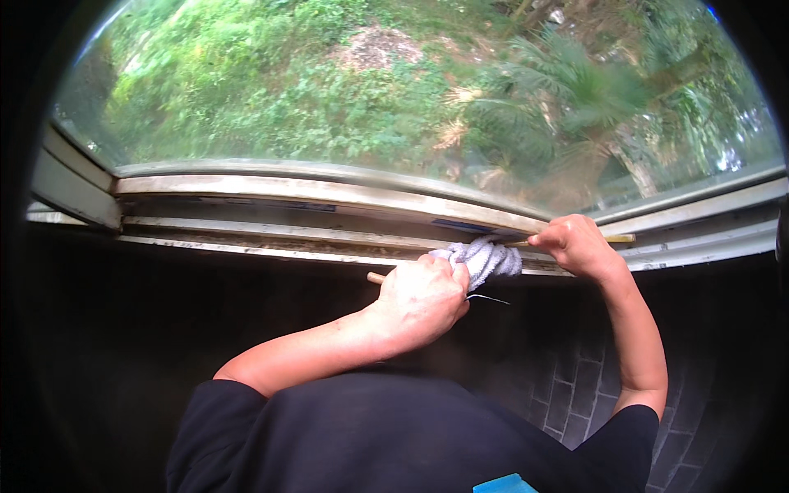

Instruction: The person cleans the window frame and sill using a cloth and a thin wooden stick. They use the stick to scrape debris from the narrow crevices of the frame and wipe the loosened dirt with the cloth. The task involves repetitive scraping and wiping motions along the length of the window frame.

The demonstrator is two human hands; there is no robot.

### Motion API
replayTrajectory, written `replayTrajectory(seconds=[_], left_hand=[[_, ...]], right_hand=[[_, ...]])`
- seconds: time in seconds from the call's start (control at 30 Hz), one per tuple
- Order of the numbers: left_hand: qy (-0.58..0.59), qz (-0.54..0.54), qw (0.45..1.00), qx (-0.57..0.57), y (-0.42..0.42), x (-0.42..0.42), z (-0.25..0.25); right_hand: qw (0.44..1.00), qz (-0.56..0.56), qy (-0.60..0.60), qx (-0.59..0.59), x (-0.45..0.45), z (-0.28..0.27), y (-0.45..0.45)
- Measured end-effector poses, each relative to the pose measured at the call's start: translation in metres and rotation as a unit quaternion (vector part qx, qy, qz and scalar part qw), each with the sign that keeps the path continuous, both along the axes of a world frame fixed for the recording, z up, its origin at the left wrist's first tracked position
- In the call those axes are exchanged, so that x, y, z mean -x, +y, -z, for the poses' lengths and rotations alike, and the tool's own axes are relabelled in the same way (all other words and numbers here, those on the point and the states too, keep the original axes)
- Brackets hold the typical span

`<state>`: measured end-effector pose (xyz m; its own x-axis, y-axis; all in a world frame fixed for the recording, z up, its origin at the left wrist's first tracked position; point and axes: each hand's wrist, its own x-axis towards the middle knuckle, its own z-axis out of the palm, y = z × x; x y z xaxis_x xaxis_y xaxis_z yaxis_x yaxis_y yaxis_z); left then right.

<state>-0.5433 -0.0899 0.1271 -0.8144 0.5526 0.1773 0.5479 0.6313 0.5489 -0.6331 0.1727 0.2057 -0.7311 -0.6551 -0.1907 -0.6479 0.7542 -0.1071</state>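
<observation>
In the head view, my left hand (425, 296) grips a bunched pale cloth (487, 262) together with a wooden handle (375, 278), whose end sticks out on the left. A thin curved wire or bristle shows just right of the fingers. The cloth lies against the dirty lower track (277, 237) of a sliding window. To the right, my right hand (573, 246) is closed around a thin yellowish stick (619, 238) that runs along the track, with its left part close to the cloth. What the left palm covers is hidden.
Above the track runs the window's pale lower frame (308, 188), with glass and greenery behind it. An upright frame part (77, 179) stands at the left. Grey wall or floor tiles (576, 394) show at lower right. A blue object (505, 484) lies at the bottom edge.
</observation>
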Motion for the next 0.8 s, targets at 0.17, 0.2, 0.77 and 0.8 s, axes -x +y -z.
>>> replayTrajectory(seconds=[0.17, 0.2, 0.77, 0.8], left_hand=[[0.007, -0.046, 0.999, -0.007, -0.009, -0.012, -0.025], [0.005, -0.056, 0.998, -0.006, -0.011, -0.013, -0.029], [-0.002, -0.231, 0.972, -0.034, -0.004, -0.065, -0.131], [0.008, -0.241, 0.970, -0.035, -0.002, -0.069, -0.137]], right_hand=[[0.998, -0.030, -0.021, 0.058, 0.001, -0.011, 0.000], [0.997, -0.041, -0.018, 0.064, -0.001, -0.014, -0.001], [0.958, -0.256, 0.123, 0.047, -0.015, -0.100, -0.056], [0.955, -0.264, 0.127, 0.054, -0.017, -0.107, -0.058]])
